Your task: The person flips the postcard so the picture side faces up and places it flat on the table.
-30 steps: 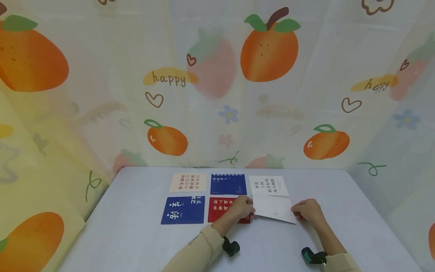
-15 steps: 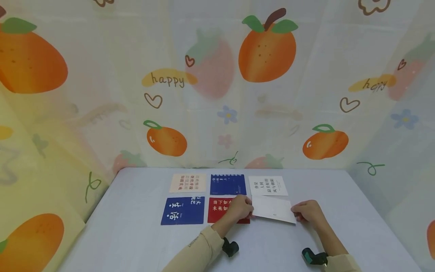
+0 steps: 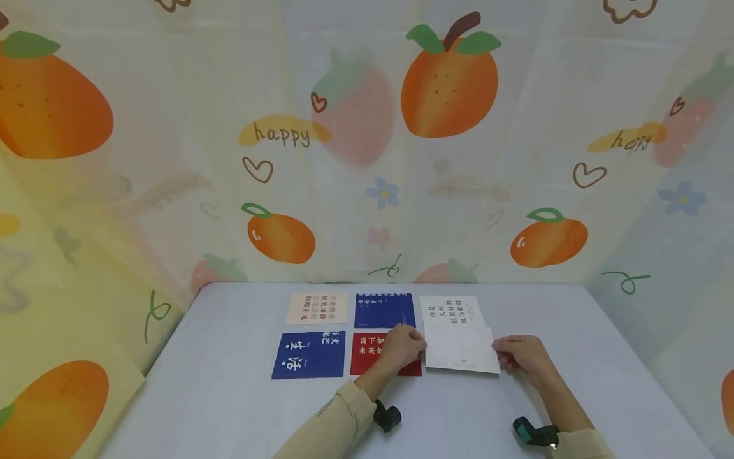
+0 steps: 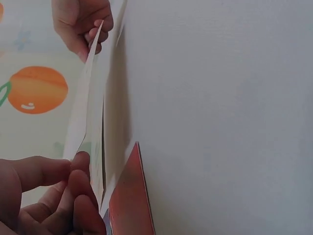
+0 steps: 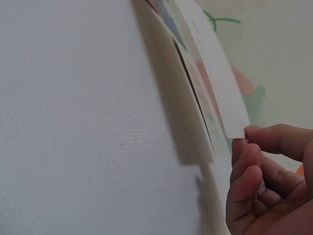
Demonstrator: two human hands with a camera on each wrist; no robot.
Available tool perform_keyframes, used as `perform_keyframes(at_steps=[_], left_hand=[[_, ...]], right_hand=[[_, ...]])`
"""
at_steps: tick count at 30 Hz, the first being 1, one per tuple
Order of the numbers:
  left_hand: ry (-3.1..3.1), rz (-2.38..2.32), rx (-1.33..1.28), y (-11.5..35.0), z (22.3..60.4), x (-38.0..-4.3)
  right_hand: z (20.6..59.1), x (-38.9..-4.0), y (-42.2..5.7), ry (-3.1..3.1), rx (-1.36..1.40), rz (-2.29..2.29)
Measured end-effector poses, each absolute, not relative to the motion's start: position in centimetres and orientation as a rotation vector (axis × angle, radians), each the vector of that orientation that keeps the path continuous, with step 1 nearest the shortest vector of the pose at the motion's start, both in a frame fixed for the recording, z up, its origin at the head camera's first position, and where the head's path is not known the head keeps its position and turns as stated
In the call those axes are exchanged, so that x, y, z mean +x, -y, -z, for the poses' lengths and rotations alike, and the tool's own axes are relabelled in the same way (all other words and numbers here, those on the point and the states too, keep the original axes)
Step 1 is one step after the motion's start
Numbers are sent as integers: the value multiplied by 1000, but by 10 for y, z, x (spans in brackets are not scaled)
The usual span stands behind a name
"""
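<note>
Both hands hold one white card by its opposite short sides, with a tiny print mark near its front edge. My left hand pinches its left side between thumb and fingers, above a red card that it partly covers. At the right side, my right hand pinches a corner, as the right wrist view shows at the card's end. In the left wrist view the held card is raised off the table. Just behind it lies a white card with black characters, its front edge overlapped.
On the white table lie a cream card and a blue card in the back row. Another blue card with large white characters is at front left. A fruit-printed cloth hangs behind the table.
The held card has turned slightly, so its front edge lies more level in the head view; its right end has risen a little. Both hands keep their pinch.
</note>
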State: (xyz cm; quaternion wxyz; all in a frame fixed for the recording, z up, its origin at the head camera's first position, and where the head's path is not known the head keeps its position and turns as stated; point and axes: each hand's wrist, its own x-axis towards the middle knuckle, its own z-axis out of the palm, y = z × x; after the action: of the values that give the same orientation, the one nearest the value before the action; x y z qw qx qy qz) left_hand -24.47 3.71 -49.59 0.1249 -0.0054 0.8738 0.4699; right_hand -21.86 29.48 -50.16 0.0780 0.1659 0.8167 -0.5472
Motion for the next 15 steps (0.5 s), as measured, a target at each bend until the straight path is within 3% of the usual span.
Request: perform_keyframes(at_steps=[15], left_hand=[[-2442, -1583, 9, -35, 488, -245]], right_hand=[[486, -212, -294, -2451, 510, 1756]])
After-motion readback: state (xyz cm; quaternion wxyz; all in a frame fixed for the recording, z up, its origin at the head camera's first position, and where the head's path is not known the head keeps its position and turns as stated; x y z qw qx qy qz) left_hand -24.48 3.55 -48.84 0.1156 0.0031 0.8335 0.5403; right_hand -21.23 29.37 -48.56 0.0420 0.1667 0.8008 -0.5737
